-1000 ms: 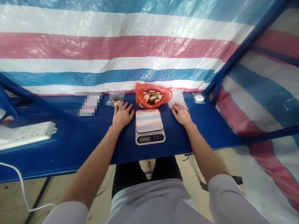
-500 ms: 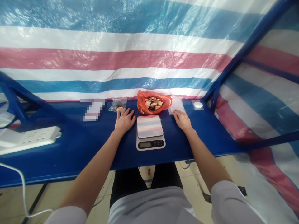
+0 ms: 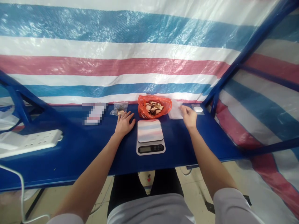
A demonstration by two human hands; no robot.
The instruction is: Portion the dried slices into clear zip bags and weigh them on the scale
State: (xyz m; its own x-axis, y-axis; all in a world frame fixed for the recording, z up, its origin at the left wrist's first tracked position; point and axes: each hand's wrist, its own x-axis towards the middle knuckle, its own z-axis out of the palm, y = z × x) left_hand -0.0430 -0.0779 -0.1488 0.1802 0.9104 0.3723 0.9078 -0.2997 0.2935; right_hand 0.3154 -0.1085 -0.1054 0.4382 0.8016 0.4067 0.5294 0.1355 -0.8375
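My left hand (image 3: 124, 124) lies flat on the blue table (image 3: 70, 155) with its fingers spread. Its fingertips are just below a small transparent bag (image 3: 119, 109) holding a few dried slices. My right hand (image 3: 189, 117) is raised at the far side, fingertips at the right edge of a flat transparent plastic bag (image 3: 175, 110). I cannot tell if they pinch it. Between my hands sit a digital kitchen scale (image 3: 150, 137) with nothing on it and, behind it, an orange plastic bag (image 3: 142, 107) open on dried slices.
A small white round object (image 3: 198, 109) lies at the far right of the table. A pixelated packet (image 3: 95, 113) lies far left. A white power strip (image 3: 30, 142) sits at the left edge. Blue metal frame bars and striped tarpaulin surround the table.
My right hand has lifted and moved to the far right, onto the edge of the transparent bag. My left hand stays in place. The view has tilted, so the table sits lower in the picture.
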